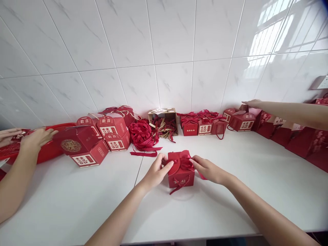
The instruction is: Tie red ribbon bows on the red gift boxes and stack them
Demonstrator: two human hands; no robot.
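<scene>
A small red gift box (pixel 188 181) with pale lettering stands on the white table in front of me. Across its rounded top flaps lies a red ribbon (pixel 186 162), and a red cord (pixel 175 190) hangs down its near side. My left hand (pixel 157 172) grips the box's upper left edge, thumb over the flap and fingers partly hidden behind. At the upper right edge, my right hand (pixel 209 169) is closed with its fingertips on the ribbon; a ribbon end shows below them.
Behind stand a heap of red ribbon (pixel 140 134), a cardboard box (pixel 162 116) of ribbon pieces and several finished red boxes (pixel 190 129). Stacked boxes (pixel 116 133) are at left. Other people's hands reach in, left over a red basket (pixel 51 148) and right over red boxes (pixel 243 122).
</scene>
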